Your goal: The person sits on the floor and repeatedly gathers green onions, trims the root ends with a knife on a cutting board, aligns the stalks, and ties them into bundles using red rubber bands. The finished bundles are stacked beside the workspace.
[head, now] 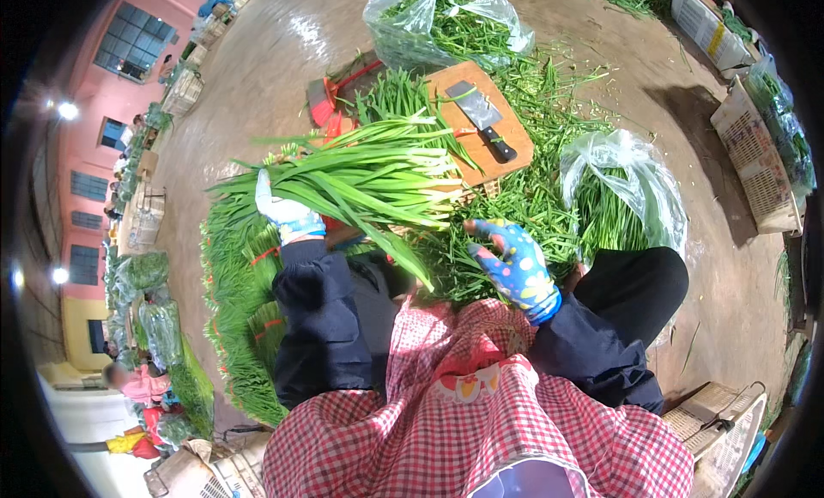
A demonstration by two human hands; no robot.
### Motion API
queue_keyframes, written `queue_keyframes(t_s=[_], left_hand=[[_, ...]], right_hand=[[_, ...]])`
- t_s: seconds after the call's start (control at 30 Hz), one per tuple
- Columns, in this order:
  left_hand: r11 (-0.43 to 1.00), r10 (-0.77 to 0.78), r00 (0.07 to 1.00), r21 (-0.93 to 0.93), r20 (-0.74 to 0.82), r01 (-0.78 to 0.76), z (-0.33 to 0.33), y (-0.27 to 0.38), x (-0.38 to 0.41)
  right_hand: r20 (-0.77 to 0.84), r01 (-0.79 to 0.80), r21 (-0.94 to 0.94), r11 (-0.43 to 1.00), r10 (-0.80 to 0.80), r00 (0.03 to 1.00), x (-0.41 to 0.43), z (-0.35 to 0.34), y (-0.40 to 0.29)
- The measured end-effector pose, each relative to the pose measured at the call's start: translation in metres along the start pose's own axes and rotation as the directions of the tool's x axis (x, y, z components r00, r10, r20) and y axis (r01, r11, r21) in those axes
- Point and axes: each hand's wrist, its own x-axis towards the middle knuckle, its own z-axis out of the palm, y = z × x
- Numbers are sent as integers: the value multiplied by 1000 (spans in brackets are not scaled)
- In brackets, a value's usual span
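In my left hand, which wears a floral glove with a white palm, lies a loose bunch of garlic chives. Its pale cut ends point right, and a few leaves droop towards my lap. My right hand, in a blue flowered glove, is empty with its fingers apart, below and right of those ends. Beyond the bunch, a cleaver with a black handle rests on a wooden cutting board. More chives lie along the board's left side, partly hidden by the held bunch.
Chive bundles tied with red bands line the floor at left. Loose trimmings spread right of the board. Clear plastic bags of greens stand behind and at right. A red broom and plastic crates are nearby.
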Motion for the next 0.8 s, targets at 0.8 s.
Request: queue_keyframes(t_s=[0.8], left_hand=[[998,-5,1000,-65,14,6,-22,-23,-21]], right_hand=[[448,-606,583,542,408,796,-28,88,41]])
